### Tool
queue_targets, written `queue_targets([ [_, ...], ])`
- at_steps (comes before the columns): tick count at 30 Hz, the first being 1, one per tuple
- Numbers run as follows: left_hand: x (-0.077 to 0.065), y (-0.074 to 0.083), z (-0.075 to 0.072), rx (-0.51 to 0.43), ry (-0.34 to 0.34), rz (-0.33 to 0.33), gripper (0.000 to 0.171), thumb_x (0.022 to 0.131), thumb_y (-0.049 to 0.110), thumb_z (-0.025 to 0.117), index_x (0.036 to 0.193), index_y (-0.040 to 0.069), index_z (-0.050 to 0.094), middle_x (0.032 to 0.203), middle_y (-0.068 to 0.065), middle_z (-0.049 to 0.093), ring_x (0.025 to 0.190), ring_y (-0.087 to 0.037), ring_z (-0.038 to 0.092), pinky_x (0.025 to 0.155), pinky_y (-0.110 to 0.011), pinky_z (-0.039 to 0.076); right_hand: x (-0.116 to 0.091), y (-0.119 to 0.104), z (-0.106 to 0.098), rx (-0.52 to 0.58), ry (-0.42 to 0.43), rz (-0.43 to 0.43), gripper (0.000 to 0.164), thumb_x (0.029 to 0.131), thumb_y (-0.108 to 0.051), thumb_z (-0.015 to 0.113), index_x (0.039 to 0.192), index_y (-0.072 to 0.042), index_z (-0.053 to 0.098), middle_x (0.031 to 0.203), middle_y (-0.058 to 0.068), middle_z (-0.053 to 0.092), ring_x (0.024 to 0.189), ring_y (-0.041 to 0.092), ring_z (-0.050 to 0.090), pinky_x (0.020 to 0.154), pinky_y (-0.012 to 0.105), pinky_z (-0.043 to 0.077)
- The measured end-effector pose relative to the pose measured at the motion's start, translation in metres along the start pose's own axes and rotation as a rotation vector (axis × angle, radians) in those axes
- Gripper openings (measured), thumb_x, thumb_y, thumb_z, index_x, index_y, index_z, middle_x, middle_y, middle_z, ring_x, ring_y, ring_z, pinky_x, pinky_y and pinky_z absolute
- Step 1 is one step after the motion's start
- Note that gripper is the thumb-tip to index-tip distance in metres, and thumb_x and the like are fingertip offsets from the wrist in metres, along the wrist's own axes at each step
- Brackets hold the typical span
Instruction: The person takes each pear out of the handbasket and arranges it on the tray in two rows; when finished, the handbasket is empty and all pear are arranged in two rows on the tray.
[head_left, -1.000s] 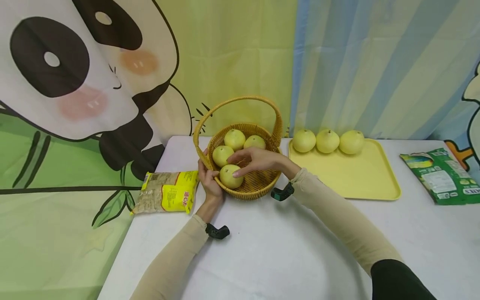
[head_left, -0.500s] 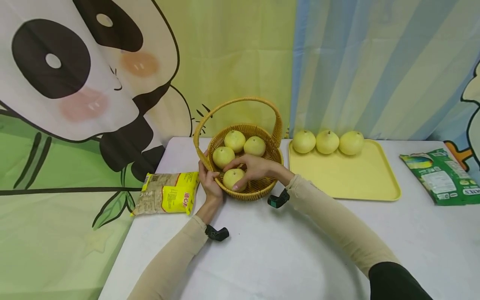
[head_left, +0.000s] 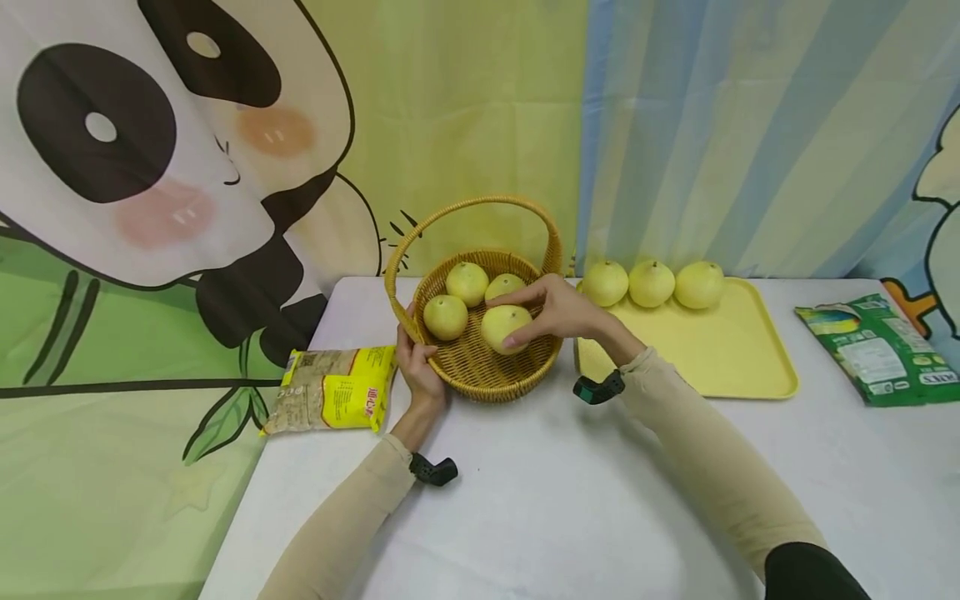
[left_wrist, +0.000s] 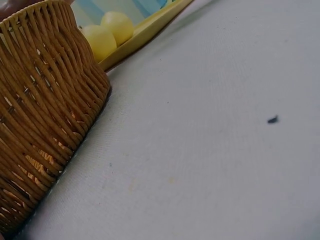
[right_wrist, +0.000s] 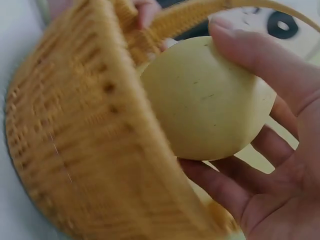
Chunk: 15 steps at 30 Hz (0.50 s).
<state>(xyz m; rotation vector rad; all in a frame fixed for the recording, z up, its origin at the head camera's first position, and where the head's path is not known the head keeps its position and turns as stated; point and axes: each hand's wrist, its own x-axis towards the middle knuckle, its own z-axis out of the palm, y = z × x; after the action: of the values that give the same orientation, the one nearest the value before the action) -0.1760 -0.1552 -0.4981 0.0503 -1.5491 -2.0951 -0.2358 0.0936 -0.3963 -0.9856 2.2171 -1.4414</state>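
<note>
In the head view my right hand [head_left: 564, 310] holds a round pale-yellow pear [head_left: 501, 330] over the inside of the wicker basket [head_left: 517, 385]. The right wrist view shows thumb and fingers around this pear [right_wrist: 207, 100], beside the blurred basket rim. My left hand [head_left: 422, 371] grips the basket's left rim, its thumb over the edge; it is outside the left wrist view, where the basket's woven side [left_wrist: 50, 95] appears. Several other pears sit in the basket, among them a front-left pear [head_left: 446, 317] and a back pear [head_left: 467, 283].
Right of the basket lies a yellow tray [head_left: 750, 358], with three pears in a row along its back edge, the middle pear [head_left: 651, 284] among them. A yellow bag [head_left: 333, 389] lies left of the basket. A green packet [head_left: 877, 350] is at far right on the white table [head_left: 540, 500].
My right hand has closed around the front pear and lifted it up and to the right from the basket's front left. The left hand stays on the rim.
</note>
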Motion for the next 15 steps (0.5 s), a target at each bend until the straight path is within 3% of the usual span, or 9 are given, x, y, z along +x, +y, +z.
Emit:
queue_targets([
  [3, 0.000, 0.001, 0.000, 0.010, 0.002, -0.011, 0.081, 0.077, -0.001, 0.039, 0.157, 0.006, 0.048, 0.163, -0.010, 0.049, 0.151, -0.022, 0.043, 0.121, -0.030, 0.032, -0.017, 0.001, -0.017, 0.049, 0.067, 0.007, 0.057, 0.080, -0.017, 0.093, 0.134, -0.019, 0.076, 0.136, 0.003, 0.074, 0.082, 0.006, 0.060, 0.082, 0.027, 0.051],
  [6, 0.000, 0.000, 0.000, 0.033, 0.006, -0.014, 0.078, 0.078, -0.002, 0.040, 0.155, 0.005, 0.050, 0.163, -0.011, 0.048, 0.152, -0.023, 0.042, 0.123, -0.032, 0.030, -0.036, 0.001, -0.035, 0.086, 0.122, 0.011, 0.056, 0.082, -0.011, 0.091, 0.136, -0.014, 0.074, 0.139, 0.005, 0.072, 0.097, 0.002, 0.066, 0.081, 0.026, 0.054],
  [9, 0.000, 0.000, -0.001, 0.037, 0.009, -0.011, 0.075, 0.078, -0.002, 0.041, 0.153, 0.002, 0.052, 0.162, -0.012, 0.048, 0.152, -0.023, 0.041, 0.124, -0.033, 0.029, -0.056, 0.002, -0.053, 0.097, 0.184, 0.034, 0.057, 0.083, -0.009, 0.090, 0.137, -0.012, 0.073, 0.136, 0.004, 0.074, 0.091, 0.005, 0.070, 0.076, 0.027, 0.057],
  [15, 0.000, 0.000, -0.002, 0.040, -0.001, -0.008, 0.074, 0.078, -0.003, 0.041, 0.151, -0.001, 0.051, 0.161, -0.014, 0.048, 0.152, -0.023, 0.041, 0.124, -0.034, 0.028, -0.095, 0.014, -0.089, 0.036, 0.321, 0.165, 0.057, 0.084, -0.012, 0.089, 0.139, -0.016, 0.073, 0.140, -0.002, 0.072, 0.121, 0.007, 0.066, 0.081, 0.025, 0.056],
])
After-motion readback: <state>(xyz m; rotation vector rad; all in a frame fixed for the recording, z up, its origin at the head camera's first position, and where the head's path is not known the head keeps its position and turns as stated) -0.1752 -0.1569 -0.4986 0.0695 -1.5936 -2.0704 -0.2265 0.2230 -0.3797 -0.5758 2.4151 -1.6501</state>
